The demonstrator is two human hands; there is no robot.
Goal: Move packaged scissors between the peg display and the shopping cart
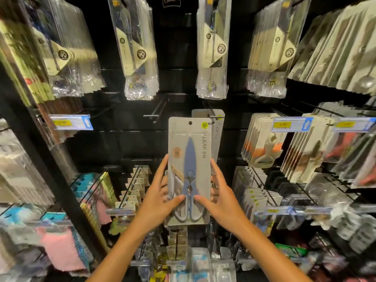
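A grey card pack of blue-handled scissors [189,151] stands upright in front of the peg display, held from both sides. My left hand [157,197] grips its left edge, thumb across the front near the handles. My right hand [220,197] grips the right edge the same way. The pack's hang hole is near its top, free of any peg. Just behind and to the right, another scissors pack [217,127] hangs on a peg [211,113]. The shopping cart is not in view.
A bare double peg [156,110] juts out left of the held pack. Bagged spoons [212,47] hang above, carded tools [262,143] to the right, price tags [71,122] on the peg ends, and small packets [134,192] below left. A dark shelf post [50,159] runs down the left.
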